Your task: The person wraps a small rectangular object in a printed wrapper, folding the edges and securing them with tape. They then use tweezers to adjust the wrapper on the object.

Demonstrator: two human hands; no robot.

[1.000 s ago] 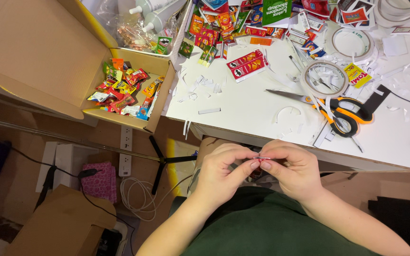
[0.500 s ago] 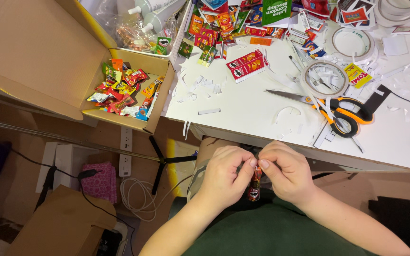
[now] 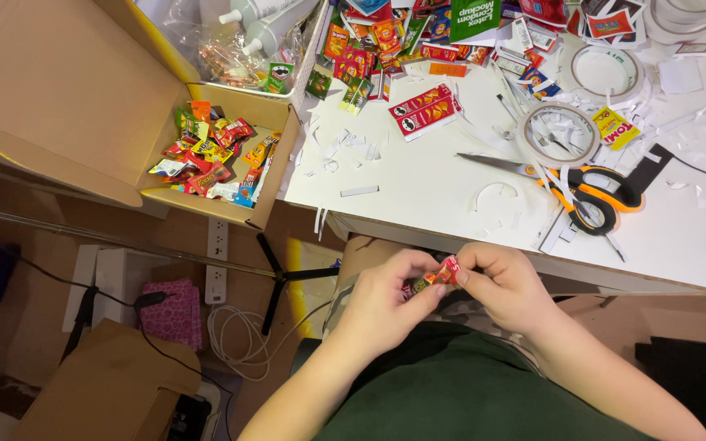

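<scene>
A small red miniature packet point(image 3: 439, 276) is pinched between the fingers of the left hand point(image 3: 382, 304) and right hand point(image 3: 510, 287), held just below the counter point(image 3: 418, 188) edge. Many finished packets are seen in the cardboard box point(image 3: 214, 159) up and left of the fingers; more flat printed pieces lie unassembled on the counter beyond. The packet's far side is hidden by the fingertips; its form cannot be made out.

White counter point(image 3: 418, 192), and it's crowded: orange-handled scissors point(image 3: 574, 184) beside a tape roll point(image 3: 558, 135), a second tape roll point(image 3: 604, 73) behind, paper scraps point(image 3: 345, 151) scattered about, small colourful packets point(image 3: 394, 49) heaped along the far edge, and a red packet pair point(image 3: 423, 111) lying mid-surface.
</scene>
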